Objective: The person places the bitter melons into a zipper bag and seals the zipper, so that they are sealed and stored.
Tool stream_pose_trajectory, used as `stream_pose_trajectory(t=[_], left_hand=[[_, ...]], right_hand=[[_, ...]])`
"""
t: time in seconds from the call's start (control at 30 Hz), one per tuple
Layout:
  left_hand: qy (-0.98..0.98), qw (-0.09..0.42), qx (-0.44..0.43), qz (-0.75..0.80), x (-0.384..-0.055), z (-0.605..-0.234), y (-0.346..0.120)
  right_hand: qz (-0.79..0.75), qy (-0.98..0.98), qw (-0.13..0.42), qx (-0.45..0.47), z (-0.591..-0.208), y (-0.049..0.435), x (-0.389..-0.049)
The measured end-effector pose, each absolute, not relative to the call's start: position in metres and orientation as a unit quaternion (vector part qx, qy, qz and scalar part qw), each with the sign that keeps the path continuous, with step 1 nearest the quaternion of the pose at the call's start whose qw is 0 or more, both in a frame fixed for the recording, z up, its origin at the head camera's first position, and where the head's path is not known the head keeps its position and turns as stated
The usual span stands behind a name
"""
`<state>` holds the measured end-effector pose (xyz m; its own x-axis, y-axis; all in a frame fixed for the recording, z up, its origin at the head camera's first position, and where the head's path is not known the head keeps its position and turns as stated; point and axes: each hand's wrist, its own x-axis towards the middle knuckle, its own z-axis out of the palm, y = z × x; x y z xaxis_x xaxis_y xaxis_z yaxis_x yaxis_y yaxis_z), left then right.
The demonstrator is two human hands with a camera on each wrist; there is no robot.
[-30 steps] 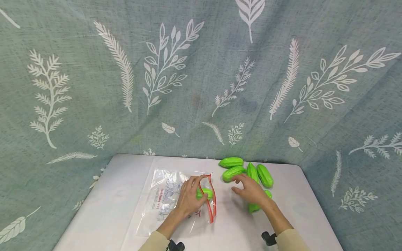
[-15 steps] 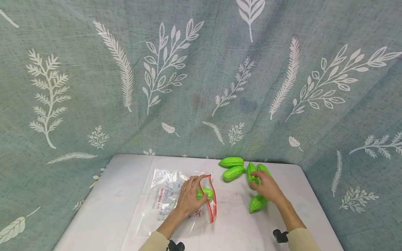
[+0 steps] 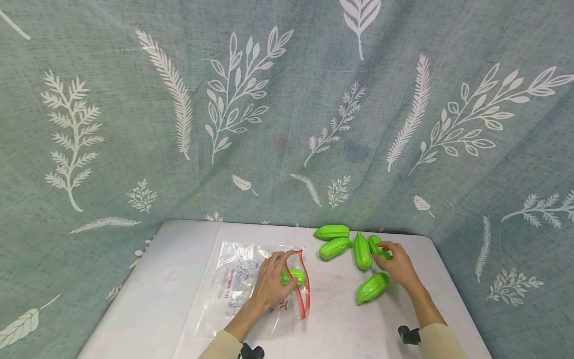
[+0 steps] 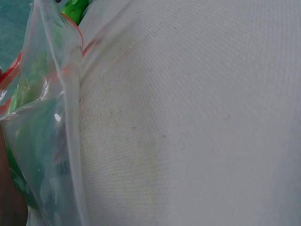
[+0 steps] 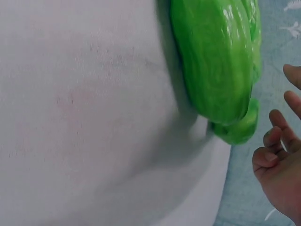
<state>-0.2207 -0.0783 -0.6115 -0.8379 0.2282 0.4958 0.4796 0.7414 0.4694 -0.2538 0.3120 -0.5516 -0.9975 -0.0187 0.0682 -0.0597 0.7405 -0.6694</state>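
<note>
The left hand point(image 3: 269, 284) rests on a clear zip bag point(image 3: 233, 291) that lies flat on the white worktop point(image 3: 166, 289), its fingers curled over the red-edged mouth point(image 3: 301, 284) and holding it open; one green toy gourd point(image 3: 293, 275) already sits just inside that mouth, touching the fingertips. In the left wrist view the bag's clear film point(image 4: 51, 141) stands up beside the worktop cloth with the green shape showing through it. The right hand point(image 3: 396, 267) lies well apart from the bag, at the far right of the worktop, with its fingers curled round the rightmost gourd point(image 3: 375, 245) of a loose group; in the right wrist view the fingers point(image 5: 277, 155) look loosely bent and spread, beside a gourd point(image 5: 216, 61) that lies at the worktop's edge. Just left of the held gourd lies an upright-pointing gourd point(image 3: 361, 251), nearly touching it. Further left are two more, one slanted point(image 3: 334, 248) and one lying crosswise point(image 3: 331, 232) behind it, close to the back edge. A fifth loose gourd point(image 3: 372, 288) lies nearer the person, just below the right wrist and apart from the others. A grey-green cloth backdrop point(image 3: 287, 109) printed with white leaves hangs behind and around the worktop. Both forearms wear beige sleeves point(image 3: 430, 341).
</note>
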Motion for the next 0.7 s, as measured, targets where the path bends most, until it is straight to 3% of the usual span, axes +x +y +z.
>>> stream_pose_trajectory(t=[0.7], left_hand=[[-0.906,0.217,-0.196,-0.306,-0.218,-0.61,-0.08]], right_hand=[[0.36,-0.933,-0.003,-0.029,-0.575,0.335,-0.252]])
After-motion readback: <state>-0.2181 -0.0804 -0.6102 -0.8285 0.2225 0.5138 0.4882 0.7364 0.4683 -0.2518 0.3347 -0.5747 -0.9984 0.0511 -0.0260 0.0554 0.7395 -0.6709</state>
